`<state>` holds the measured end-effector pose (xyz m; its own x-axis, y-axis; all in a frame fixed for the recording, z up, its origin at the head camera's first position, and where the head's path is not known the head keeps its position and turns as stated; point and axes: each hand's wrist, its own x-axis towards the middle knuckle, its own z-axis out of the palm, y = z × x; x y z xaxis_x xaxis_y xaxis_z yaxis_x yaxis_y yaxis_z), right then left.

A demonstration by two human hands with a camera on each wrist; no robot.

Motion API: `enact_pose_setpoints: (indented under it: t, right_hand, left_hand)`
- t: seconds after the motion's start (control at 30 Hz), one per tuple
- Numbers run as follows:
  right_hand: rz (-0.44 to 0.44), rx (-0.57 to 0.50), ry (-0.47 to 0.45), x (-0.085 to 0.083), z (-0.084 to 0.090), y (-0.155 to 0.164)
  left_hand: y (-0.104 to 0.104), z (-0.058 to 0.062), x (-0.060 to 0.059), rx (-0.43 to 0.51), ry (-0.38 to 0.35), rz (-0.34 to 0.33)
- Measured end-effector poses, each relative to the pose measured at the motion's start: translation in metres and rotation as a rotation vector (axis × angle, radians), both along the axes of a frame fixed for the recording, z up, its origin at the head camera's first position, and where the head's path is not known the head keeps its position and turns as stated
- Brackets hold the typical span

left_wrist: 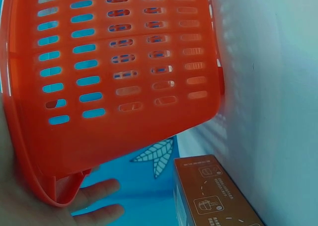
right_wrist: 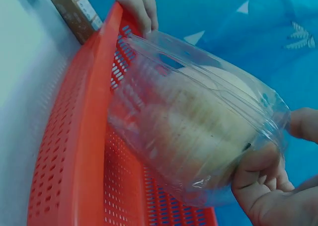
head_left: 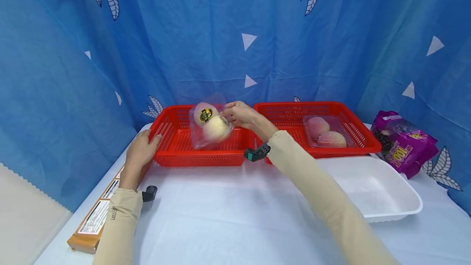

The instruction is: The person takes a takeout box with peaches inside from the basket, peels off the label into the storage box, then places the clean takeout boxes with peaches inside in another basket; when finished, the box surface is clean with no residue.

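Observation:
My right hand (head_left: 241,114) pinches the edge of a clear plastic pack of peaches (head_left: 215,128), which is tilted above the left red basket (head_left: 200,160). Two pale fruits show inside, one bearing a black and yellow sticker (head_left: 206,114). The right wrist view gives the clear pack (right_wrist: 198,131) close up, the thumb and curled fingers of the right hand (right_wrist: 271,191) at its edge. My left hand (head_left: 141,150) grips the left rim of that basket near its front corner. In the left wrist view, two fingertips (left_wrist: 102,213) of it extend past the basket corner (left_wrist: 64,191).
A second red basket (head_left: 266,111) stands to the right, with another clear pack of two peaches (head_left: 324,132). In front of it lies a white tray (head_left: 379,191). A purple bag (head_left: 404,144) sits far right. An orange-brown box (head_left: 88,226) lies along the left table edge.

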<state>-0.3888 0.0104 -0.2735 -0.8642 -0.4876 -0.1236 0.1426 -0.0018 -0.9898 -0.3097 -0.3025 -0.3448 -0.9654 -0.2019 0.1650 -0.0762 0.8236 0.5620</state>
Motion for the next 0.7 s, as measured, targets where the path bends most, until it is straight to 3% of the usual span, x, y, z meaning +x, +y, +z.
enact_pose_setpoints:
  t: [0.33, 0.7]
  right_hand:
    - [-0.057, -0.029, 0.068, 0.025, 0.021, 0.034]
    - [0.034, 0.026, 0.099, 0.058, 0.026, 0.064]
  left_hand:
    - [0.0, -0.001, 0.0, -0.018, 0.006, 0.007]
    - [0.002, 0.002, -0.003, -0.183, 0.07, 0.015]
